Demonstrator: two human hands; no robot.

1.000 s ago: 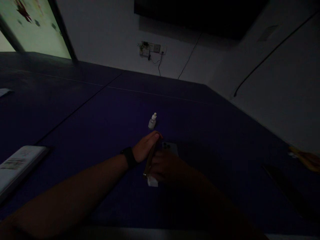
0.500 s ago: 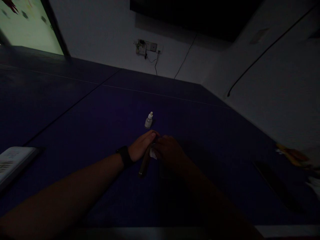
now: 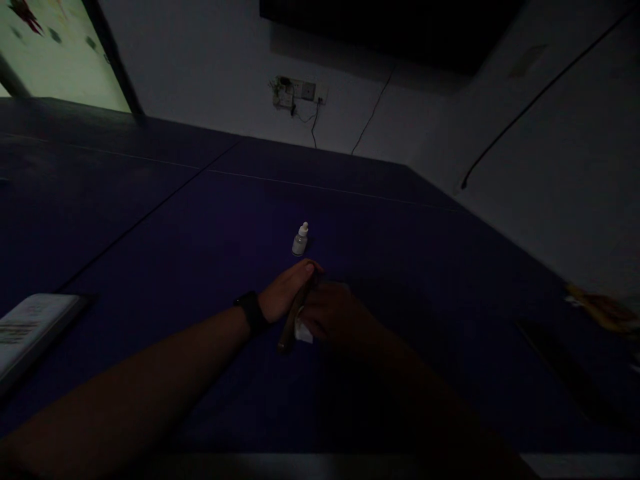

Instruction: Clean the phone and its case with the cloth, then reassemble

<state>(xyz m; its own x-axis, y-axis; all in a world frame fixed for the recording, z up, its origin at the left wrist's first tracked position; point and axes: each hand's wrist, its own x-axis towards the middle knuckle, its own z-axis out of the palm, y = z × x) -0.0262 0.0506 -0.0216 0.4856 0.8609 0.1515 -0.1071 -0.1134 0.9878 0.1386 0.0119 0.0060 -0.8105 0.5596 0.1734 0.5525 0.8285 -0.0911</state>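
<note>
In dim light my left hand (image 3: 289, 288), a dark watch on its wrist, is closed on the far end of a slim brown stick-like piece (image 3: 289, 329). Its near end points down toward me; I cannot make out its exact kind. Against the right side of this piece, my right hand (image 3: 333, 310) is closed on a white wipe (image 3: 303, 331), part of which hangs out under the fingers. Just beyond my hands a small dropper bottle (image 3: 299, 245) with a white top stands upright on the blue table (image 3: 225, 233). Most of the right fingers are in shadow.
A white box-like object with printing (image 3: 30, 327) lies at the left edge. To the right lie a long dark flat object (image 3: 560, 363) and a yellowish packet (image 3: 603, 310). Wall sockets with cables (image 3: 295, 93) sit beyond the table, under a dark screen (image 3: 385, 30).
My right hand has slid nearer to me along the brown piece with the wipe, and more of the wipe shows. My left hand stays in place. The view has shifted slightly.
</note>
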